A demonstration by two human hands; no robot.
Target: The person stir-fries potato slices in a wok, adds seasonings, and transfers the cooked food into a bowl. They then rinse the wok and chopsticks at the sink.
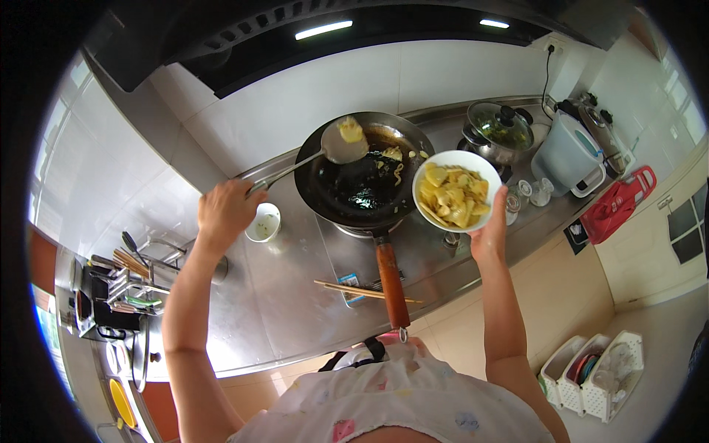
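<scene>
My left hand (pixel 230 213) grips the handle of a metal wok spatula (pixel 339 145), whose blade is over the wok and carries a slice of yellow food. In my right hand (pixel 492 230) is a white bowl (pixel 418 191) filled with cooked yellow slices (pixel 455 195), perhaps potato. The bowl is held beside the right rim of a dark wok (pixel 354 188). A few food scraps (pixel 392 155) lie on the wok's oily inner surface. Its wooden handle (pixel 391 285) points towards me.
Left of the wok stands a small white cup (pixel 263 222). Chopsticks (pixel 365 290) lie across the counter under the wok handle. A glass-lidded pot (pixel 498 133), a plastic pitcher (pixel 568 155) and glass jars (pixel 523 191) occupy the right side. A range hood (pixel 354 41) hangs above.
</scene>
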